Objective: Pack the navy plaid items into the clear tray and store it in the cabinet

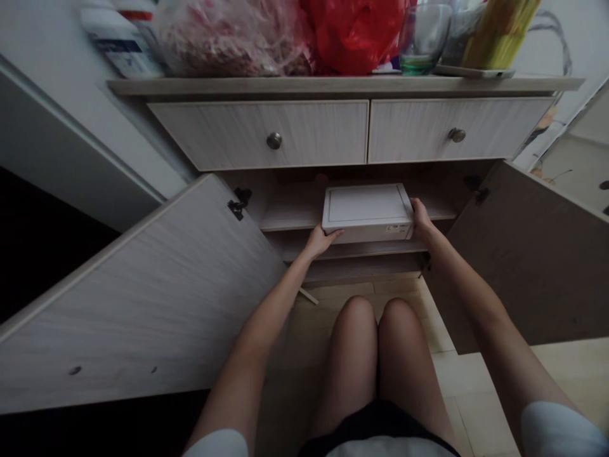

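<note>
A white lidded box [365,204], with a small label on its front right, sits at the mouth of the open cabinet, level with the upper shelf [290,212]. My left hand [322,241] grips its front left corner, thumb along the front face and fingers hidden beneath. At the right end, my right hand [419,216] is closed around the side, with its fingertips partly out of sight behind the box. Whether the box rests on the shelf or is held just off it, I cannot tell.
The left door [157,298] and right door [533,254] stand swung outward on both sides. Two closed drawers with a left knob [274,140] and right knob [457,134] lie above. Bags, bottles and a glass [423,38] crowd the cabinet top [333,86]. My knees [378,317] are below.
</note>
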{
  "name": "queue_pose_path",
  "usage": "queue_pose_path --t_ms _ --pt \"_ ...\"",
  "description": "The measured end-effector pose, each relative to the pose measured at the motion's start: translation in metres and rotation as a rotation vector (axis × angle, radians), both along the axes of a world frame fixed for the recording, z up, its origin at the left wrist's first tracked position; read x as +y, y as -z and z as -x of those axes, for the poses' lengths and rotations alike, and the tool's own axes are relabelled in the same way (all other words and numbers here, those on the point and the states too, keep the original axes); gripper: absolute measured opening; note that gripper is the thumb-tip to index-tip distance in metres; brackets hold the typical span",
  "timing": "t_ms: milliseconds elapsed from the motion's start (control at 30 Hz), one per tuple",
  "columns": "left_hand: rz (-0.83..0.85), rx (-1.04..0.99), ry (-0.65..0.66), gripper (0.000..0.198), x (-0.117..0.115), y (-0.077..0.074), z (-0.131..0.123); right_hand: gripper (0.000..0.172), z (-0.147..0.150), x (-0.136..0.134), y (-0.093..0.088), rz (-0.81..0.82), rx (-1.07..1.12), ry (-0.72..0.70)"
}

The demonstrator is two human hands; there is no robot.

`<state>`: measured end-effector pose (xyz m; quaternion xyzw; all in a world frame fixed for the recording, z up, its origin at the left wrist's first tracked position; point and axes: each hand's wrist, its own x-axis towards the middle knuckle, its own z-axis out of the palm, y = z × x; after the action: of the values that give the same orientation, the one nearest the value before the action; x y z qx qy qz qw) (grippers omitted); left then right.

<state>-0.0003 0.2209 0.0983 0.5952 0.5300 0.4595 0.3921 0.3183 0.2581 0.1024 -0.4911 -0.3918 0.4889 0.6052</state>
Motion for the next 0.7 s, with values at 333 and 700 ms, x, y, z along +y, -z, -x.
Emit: queue_pose_path --t_ms 333,700 --pt "-0.007 0.038 0.016 0.046 0.014 -0.010 -0.002 0.038 0.000 0.023 -0.003 0.075 -0.022 0.049" --pt "-0.349 0.181 -0.137 0.070 -0.020 -0.020 -0.019 0.039 0.018 -0.039 -0.015 -0.568 -1.005 0.229"
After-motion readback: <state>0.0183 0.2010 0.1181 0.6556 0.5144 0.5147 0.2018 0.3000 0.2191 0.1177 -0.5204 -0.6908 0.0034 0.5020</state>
